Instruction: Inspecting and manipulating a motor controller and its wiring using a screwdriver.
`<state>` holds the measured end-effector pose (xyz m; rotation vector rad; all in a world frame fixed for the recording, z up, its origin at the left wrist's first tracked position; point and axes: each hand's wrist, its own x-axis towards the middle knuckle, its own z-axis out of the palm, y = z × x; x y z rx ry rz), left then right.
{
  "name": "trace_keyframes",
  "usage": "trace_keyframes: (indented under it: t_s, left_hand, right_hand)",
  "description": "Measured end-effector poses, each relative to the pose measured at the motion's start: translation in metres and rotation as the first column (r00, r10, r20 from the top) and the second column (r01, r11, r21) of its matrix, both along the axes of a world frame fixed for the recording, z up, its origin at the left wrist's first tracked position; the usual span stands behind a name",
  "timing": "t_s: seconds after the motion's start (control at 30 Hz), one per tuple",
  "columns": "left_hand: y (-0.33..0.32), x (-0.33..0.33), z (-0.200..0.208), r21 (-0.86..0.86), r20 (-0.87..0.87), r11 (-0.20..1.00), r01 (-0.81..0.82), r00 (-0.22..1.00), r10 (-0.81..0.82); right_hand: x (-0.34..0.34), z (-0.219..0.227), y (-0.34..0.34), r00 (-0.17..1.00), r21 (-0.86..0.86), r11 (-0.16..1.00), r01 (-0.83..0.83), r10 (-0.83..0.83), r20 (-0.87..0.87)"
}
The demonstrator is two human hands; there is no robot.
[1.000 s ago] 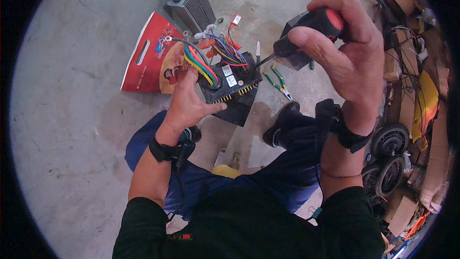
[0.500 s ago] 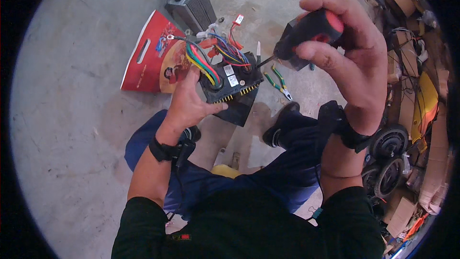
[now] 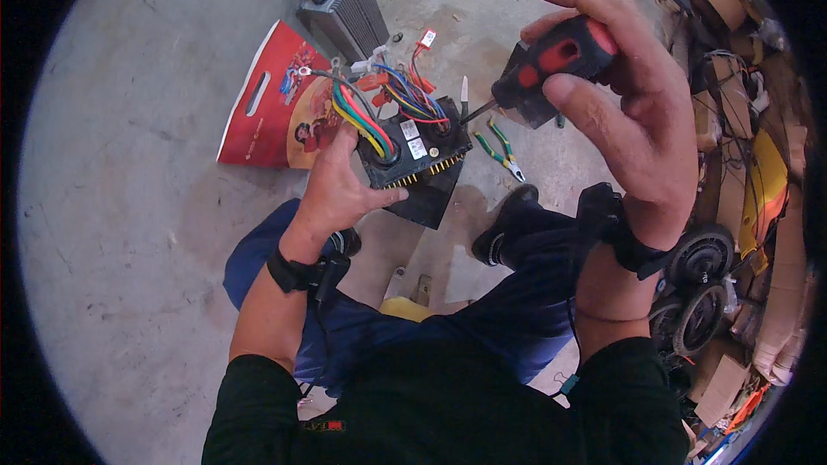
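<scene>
My left hand (image 3: 333,181) grips the left side of a black motor controller (image 3: 415,148), thumb along its near face. Thick coloured wires (image 3: 362,120) and a bundle of thinner wires with connectors (image 3: 409,90) come out of its top plate. In my right hand (image 3: 633,95) is a screwdriver (image 3: 560,60) with a stubby black and red handle, held between thumb and fingers. Its shaft points down left, and the tip meets the controller's right end near the thin wire bundle. Whether the tip sits in a screw I cannot tell.
Green-handled pliers (image 3: 501,151) and a knife-like blade (image 3: 464,90) lie on the concrete floor beyond the controller. A red paper bag (image 3: 258,133) lies at the left, with a grey finned controller (image 3: 349,17) behind it. Cardboard, wheels (image 3: 699,254) and scrap crowd the right side.
The screwdriver handle has turned in my right hand, and its fingers have opened out a little. My left hand and the controller have hardly moved.
</scene>
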<state>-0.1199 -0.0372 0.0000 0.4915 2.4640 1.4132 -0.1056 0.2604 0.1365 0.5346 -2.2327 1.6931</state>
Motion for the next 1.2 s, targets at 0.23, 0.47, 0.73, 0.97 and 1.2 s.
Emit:
trace_keyframes:
  t_s: [0.23, 0.47, 0.73, 0.97, 1.2]
  left_hand:
    - [0.001, 0.0, -0.002, 0.013, -0.012, 1.0, 0.002, 1.0, -0.001]
    - [0.0, 0.0, -0.003, 0.002, -0.006, 1.0, -0.006, 1.0, 0.006]
    - [0.0, 0.0, -0.001, -0.022, -0.013, 1.0, -0.009, 1.0, 0.009]
    - [0.001, 0.0, -0.005, 0.021, 0.003, 1.0, -0.023, 1.0, 0.023]
    - [0.002, 0.0, 0.002, -0.008, -0.011, 0.998, -0.061, 0.998, 0.061]
  right_hand:
    - [-0.002, 0.002, 0.003, 0.98, 0.27, 0.942, 0.199, -0.185, -0.077]
    - [-0.007, -0.002, 0.001, 0.961, 0.276, 0.922, 0.27, -0.275, -0.02]
    - [0.001, 0.003, 0.018, 0.993, 0.083, 0.997, 0.003, -0.013, 0.115]
    - [-0.001, 0.006, 0.004, 0.993, 0.119, 0.991, 0.054, -0.041, -0.108]
    - [-0.003, 0.016, 0.001, 0.984, 0.358, 0.916, 0.18, -0.167, -0.066]
